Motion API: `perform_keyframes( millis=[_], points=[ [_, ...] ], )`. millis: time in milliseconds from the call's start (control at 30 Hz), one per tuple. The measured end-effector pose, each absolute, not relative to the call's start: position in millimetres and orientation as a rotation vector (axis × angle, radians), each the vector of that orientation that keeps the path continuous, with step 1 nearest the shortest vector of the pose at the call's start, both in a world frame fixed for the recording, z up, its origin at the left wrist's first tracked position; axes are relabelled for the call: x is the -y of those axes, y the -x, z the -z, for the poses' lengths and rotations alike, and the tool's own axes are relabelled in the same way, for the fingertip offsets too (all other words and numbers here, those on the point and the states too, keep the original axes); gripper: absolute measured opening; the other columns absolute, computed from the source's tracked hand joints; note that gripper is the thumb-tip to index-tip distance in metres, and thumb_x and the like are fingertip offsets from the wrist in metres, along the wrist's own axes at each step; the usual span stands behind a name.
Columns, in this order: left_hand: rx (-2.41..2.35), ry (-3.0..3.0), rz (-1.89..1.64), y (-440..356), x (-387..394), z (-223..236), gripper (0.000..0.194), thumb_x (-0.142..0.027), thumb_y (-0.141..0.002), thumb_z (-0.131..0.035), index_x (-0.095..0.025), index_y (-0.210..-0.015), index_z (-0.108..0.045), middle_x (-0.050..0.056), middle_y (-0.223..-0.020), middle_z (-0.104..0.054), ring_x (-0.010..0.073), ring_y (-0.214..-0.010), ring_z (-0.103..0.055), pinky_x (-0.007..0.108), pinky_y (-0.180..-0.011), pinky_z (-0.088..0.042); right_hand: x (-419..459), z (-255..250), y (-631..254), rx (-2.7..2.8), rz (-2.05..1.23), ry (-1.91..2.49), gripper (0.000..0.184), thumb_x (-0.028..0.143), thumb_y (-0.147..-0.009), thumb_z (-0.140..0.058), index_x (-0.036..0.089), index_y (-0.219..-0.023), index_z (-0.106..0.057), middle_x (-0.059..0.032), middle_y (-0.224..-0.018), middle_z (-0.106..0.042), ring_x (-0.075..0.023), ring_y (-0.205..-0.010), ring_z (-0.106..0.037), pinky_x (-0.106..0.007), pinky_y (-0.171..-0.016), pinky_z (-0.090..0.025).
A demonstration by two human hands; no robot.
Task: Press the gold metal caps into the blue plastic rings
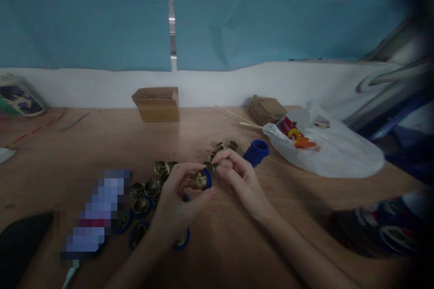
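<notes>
Between the thumb and fingers of my left hand (pixel 178 201) is a round brass-coloured piece with a blue rim (pixel 202 179), tilted so its metal inside faces me. Just to its right, my right hand (pixel 242 180) has its fingers curled together; whatever they hold, if anything, is hidden. Several loose brass-coloured round pieces (pixel 137 190) lie on the table behind and left of my left hand. Nearer to me are other blue-rimmed pieces (pixel 138 235), partly covered by my left arm. A stack of blue rings (pixel 257 153) lies beyond my right hand.
On the wooden table (pixel 101 140) are an open cardboard box (pixel 158 110), a second cardboard box (pixel 267 108) and a white plastic bag (pixel 342 149) with wrappers. A blurred-out phone-like object (pixel 96 214) with a cable lies left. A dark bottle (pixel 379 228) lies right.
</notes>
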State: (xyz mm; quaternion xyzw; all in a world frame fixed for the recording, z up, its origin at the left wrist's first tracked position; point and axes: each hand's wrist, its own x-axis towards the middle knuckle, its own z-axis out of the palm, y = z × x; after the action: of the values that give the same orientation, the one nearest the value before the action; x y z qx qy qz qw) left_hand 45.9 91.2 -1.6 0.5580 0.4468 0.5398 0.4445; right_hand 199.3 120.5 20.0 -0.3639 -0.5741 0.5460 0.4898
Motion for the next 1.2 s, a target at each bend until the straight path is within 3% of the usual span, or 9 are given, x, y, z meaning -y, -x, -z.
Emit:
perform_keyframes(
  millis=[300,800,1200],
  points=[
    [-1.173,-1.435,-1.292,-42.9,-91.1,6.9,0.034,-0.016,-0.070,-0.070,-0.020,-0.103,-0.060,0.006,-0.099,-0.068,0.0200,-0.084,-0.065,0.030,-0.068,-0.053,-113.7,-14.0,-194.5,1.688,-1.168,0.868,0.010,0.019,-0.082,-0.058,0.020,-0.089,-0.052,0.0104,-0.057,-0.032,-0.0080,-0.048,-0.030,-0.022,-0.045,-0.024],
    [-1.471,-1.897,-1.158,-42.0,-90.2,14.6,0.039,-0.011,-0.077,-0.062,-0.020,-0.114,-0.056,0.009,-0.107,-0.065,0.0248,-0.100,-0.060,0.042,-0.084,-0.051,-117.4,-3.9,-193.6,1.926,-0.685,1.100,0.010,0.017,-0.083,-0.058,0.019,-0.075,-0.052,0.0095,-0.054,-0.034,-0.0075,-0.047,-0.036,-0.022,-0.048,-0.029],
    [-1.468,-2.090,-0.978,-41.7,-90.3,18.3,0.027,-0.012,-0.080,-0.060,-0.020,-0.106,-0.057,0.007,-0.105,-0.065,0.0257,-0.101,-0.054,0.045,-0.089,-0.046,-121.9,1.6,-197.2,2.123,-0.591,1.159,0.019,0.017,-0.086,-0.053,0.020,-0.069,-0.046,0.0070,-0.054,-0.042,-0.0086,-0.049,-0.042,-0.023,-0.049,-0.029]
  ],
)
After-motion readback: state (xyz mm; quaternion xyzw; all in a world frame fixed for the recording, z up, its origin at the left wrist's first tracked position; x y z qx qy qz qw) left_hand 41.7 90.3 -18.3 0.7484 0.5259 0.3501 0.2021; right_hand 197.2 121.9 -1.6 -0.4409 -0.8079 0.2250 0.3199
